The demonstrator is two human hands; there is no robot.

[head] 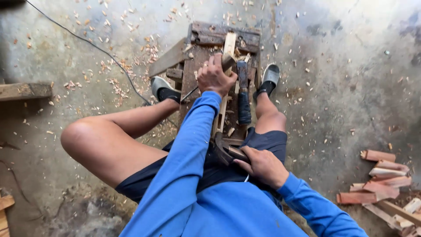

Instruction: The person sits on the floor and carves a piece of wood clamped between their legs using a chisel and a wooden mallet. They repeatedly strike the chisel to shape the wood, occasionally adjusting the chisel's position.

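The left hand [213, 78] has its fingers clamped on the far end of a pale wooden stick [228, 46]; the right hand [263, 166] grips a dark curved tool [226, 151] at the lap. The stick lies lengthwise along the bench [193, 66], pointing at its far edge. It looks light and stiff, best held at its ends.

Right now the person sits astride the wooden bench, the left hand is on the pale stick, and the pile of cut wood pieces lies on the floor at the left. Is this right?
Not quite. In the head view the pile of cut wood pieces lies on the floor at the right, not the left. The rest holds: the person sits astride the wooden bench, with the left hand on the pale stick.
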